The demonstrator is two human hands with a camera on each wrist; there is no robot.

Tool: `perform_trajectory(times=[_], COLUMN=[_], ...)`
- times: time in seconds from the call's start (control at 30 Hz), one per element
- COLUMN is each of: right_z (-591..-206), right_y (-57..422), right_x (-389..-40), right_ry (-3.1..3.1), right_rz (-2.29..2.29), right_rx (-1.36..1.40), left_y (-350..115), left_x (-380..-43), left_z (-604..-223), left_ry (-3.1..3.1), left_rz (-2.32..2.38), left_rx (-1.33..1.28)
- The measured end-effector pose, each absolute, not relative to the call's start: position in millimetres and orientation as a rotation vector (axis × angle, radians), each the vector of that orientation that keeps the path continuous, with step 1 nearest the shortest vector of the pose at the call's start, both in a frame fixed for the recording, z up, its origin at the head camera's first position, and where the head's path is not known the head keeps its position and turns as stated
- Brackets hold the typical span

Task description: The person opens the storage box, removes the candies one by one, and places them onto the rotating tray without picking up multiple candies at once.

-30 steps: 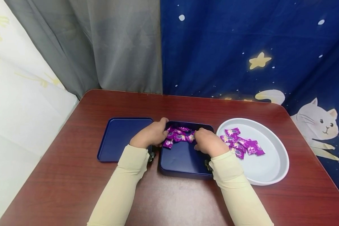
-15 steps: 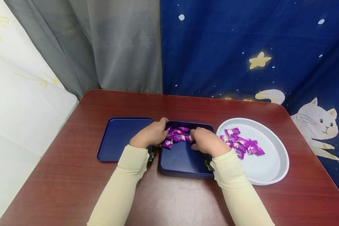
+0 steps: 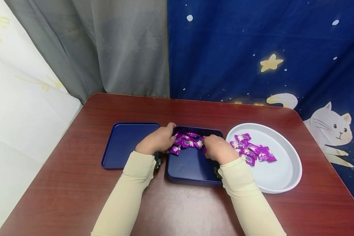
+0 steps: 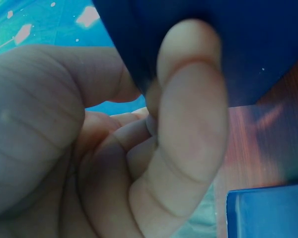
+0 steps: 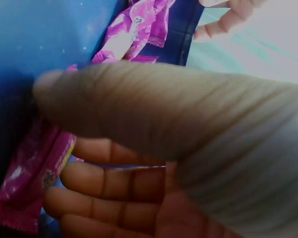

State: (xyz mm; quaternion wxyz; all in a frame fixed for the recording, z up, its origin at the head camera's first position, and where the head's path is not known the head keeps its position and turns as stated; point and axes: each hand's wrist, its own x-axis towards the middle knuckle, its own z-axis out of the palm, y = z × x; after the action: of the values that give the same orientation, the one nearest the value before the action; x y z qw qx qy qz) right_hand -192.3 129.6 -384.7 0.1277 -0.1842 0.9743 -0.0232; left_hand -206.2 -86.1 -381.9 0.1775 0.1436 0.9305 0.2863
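A dark blue rectangular box [image 3: 191, 167] stands in the middle of the table. My left hand [image 3: 157, 141] grips its left wall; in the left wrist view the thumb and fingers close on that blue wall [image 4: 248, 49]. Several purple wrapped candies [image 3: 187, 144] lie bunched at the back left inside the box. My right hand [image 3: 219, 149] reaches into the box's right side, at the right end of that bunch. In the right wrist view it holds one wrapped candy [image 5: 22, 186] between thumb and curled fingers, the thumb hiding part of it.
Left of the box lies a matching shallow blue lid [image 3: 125, 147]. On the right, a round white tray [image 3: 286, 178] bears several more purple candies [image 3: 249, 152], close to the box and partly under the right forearm. Curtains [image 3: 132, 49] hang behind the reddish-brown table [image 3: 76, 183].
My right hand first shifts left toward the bunched candies, then back right; purple wrapper now shows below its fingers. My left hand and the box stay still.
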Motion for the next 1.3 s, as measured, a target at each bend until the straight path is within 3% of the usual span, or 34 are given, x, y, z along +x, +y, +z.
perform_trajectory(times=[1.3], right_z=[-370], right_y=[127], right_x=[-186], right_ry=[2.798], right_rz=[-0.254], right_rx=[-0.622], left_y=[-86], left_x=[-206], left_z=[-382], left_ry=[2.637], left_rz=[0.819], left_rx=[0.409])
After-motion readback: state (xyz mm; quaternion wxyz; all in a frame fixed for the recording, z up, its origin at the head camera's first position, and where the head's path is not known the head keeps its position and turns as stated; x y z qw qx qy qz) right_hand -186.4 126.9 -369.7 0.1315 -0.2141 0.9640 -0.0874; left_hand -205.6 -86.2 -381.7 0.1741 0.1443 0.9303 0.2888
